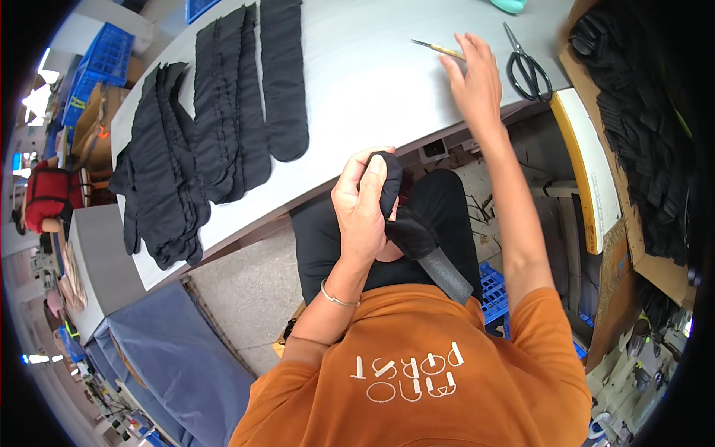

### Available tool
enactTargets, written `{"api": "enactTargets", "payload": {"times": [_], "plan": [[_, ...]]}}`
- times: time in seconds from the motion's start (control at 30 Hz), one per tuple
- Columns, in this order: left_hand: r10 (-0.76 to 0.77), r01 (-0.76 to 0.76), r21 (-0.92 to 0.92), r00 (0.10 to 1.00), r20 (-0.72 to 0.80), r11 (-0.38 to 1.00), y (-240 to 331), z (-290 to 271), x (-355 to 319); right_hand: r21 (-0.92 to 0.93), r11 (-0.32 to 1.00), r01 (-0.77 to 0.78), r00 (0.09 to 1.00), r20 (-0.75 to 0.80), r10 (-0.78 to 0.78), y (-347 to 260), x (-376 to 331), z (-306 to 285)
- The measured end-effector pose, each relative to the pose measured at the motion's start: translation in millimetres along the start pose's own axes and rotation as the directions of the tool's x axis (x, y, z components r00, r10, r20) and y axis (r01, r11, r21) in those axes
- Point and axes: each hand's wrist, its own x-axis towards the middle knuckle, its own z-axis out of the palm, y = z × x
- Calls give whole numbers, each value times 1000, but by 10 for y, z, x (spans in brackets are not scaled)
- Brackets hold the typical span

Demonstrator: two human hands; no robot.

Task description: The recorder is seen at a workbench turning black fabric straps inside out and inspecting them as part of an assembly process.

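Observation:
My left hand (359,205) is closed around a folded black fabric piece (390,182), its thumb pressed on top, in front of the table edge. A black strip with a greyish, shinier end (445,277) trails from it across my lap. Over the table, my right hand (480,82) has its fingers stretched and apart. Between its thumb and forefinger lies the handle of a thin pointed tool (439,49), wooden-handled with a dark metal tip, like an awl. Black-handled scissors (527,73) lie just to the right of that hand.
Several stacks of long black fabric pieces (223,112) lie on the white table (357,74) at the left. A cardboard box (588,134) full of black pieces stands at the right. A teal object (509,5) sits at the far edge. A person in red (52,197) is far left.

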Motion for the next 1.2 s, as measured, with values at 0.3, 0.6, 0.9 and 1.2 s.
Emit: {"api": "enactTargets", "payload": {"times": [0.3, 0.6, 0.9, 1.2], "plan": [[65, -66, -60, 998, -26, 996, -15, -199, 82, 158, 987, -43, 981, 196, 11, 45, -35, 102], [-84, 86, -130, 996, 16, 988, 136, -175, 44, 464, 802, -378, 881, 445, 158, -1059, -534, -1315], [-52, 70, -132, 990, 131, 989, 224, -164, -141, 494, 821, -285, 871, 491, 7, -1319, -672, -1597], [45, -43, -18, 993, 109, 999, 281, -190, -311, 501, 813, -297, 834, 551, -35, -1419, -677, -1793]]}}
